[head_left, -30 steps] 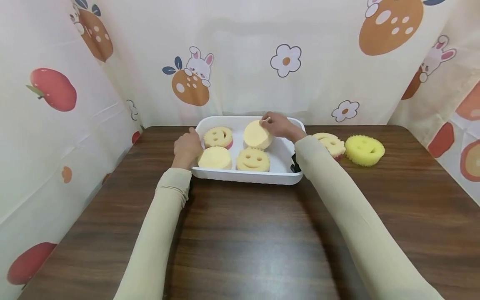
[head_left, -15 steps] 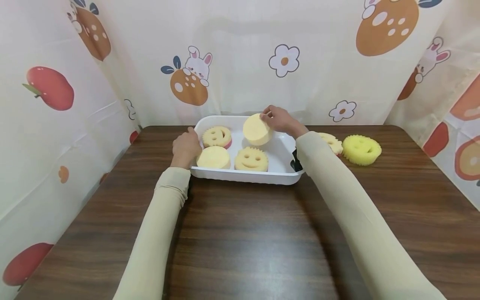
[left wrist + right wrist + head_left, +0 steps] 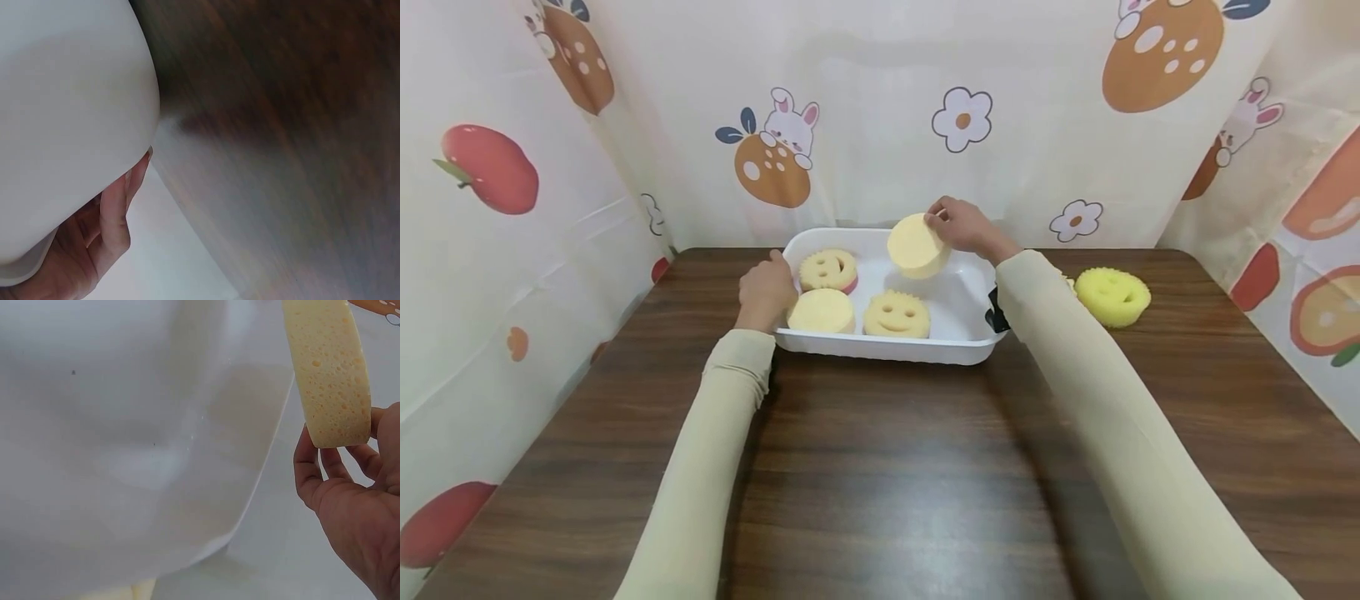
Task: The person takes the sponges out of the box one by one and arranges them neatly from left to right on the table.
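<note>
A white tray (image 3: 887, 345) stands at the back of the table. My left hand (image 3: 766, 292) grips its left side; in the left wrist view the fingers (image 3: 115, 215) lie against the outer wall below the rim. My right hand (image 3: 966, 227) pinches a round pale yellow sponge (image 3: 917, 246) by its upper right edge, tilted over the back of the tray. In the right wrist view the porous side of the held sponge (image 3: 331, 381) shows. Inside the tray are a winking-face sponge (image 3: 827, 271), a plain round sponge (image 3: 822, 312) and a smiling sponge (image 3: 897, 315).
Right of the tray lies a bright yellow face-shaped sponge (image 3: 1112, 297). Another sponge (image 3: 1070, 285) is mostly hidden by the right sleeve. A printed curtain (image 3: 880, 125) hangs directly behind the brown wooden table (image 3: 880, 467). A black item (image 3: 996, 312) shows beside the right wrist.
My right hand has lifted the plain round sponge from the tray's floor up to the back rim. The left hand keeps its place on the tray. The head view has shifted slightly.
</note>
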Motion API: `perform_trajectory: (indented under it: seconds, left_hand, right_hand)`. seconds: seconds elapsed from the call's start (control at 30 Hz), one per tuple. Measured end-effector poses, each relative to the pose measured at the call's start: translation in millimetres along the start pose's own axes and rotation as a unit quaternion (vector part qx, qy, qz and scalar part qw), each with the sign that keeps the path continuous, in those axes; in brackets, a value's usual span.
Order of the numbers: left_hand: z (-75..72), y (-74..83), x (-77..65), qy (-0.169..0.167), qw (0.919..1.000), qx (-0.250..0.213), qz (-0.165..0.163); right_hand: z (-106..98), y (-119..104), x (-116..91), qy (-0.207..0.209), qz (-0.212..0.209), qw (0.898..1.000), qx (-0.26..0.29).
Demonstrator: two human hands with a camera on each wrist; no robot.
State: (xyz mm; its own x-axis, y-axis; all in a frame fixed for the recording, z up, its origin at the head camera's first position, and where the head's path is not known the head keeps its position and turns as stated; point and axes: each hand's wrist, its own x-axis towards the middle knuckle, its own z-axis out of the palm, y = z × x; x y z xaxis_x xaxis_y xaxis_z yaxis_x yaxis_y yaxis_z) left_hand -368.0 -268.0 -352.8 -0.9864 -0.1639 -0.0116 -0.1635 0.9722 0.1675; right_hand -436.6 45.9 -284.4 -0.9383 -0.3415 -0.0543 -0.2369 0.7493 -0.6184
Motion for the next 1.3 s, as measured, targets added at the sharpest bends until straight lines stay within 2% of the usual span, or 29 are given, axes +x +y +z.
perform_trajectory:
  seconds: [0.23, 0.5, 0.8, 1.03, 1.3]
  left_hand:
    - [1.6, -0.5, 0.8, 0.004, 1.0, 0.006, 0.007]
    - [1.9, -0.8, 0.0, -0.011, 0.9999, 0.007, 0.009]
    - [1.4, -1.2, -0.2, -0.002, 0.9999, 0.003, 0.012]
    - [3.1, -4.5, -2.1, -0.001, 0.9998, 0.003, 0.017]
    - [-0.3, -1.2, -1.4, 0.002, 0.9998, 0.0, 0.018]
  right_hand:
    - [-14, 5, -10, 0.015, 0.007, 1.0, 0.006]
    - [-27, 15, -21, 0.022, 0.009, 1.0, 0.01]
    - [-42, 24, -34, 0.028, 0.018, 0.999, 0.033]
    - [-48, 31, -42, 0.033, 0.025, 0.999, 0.028]
    - [-57, 42, -54, 0.044, 0.061, 0.996, 0.055]
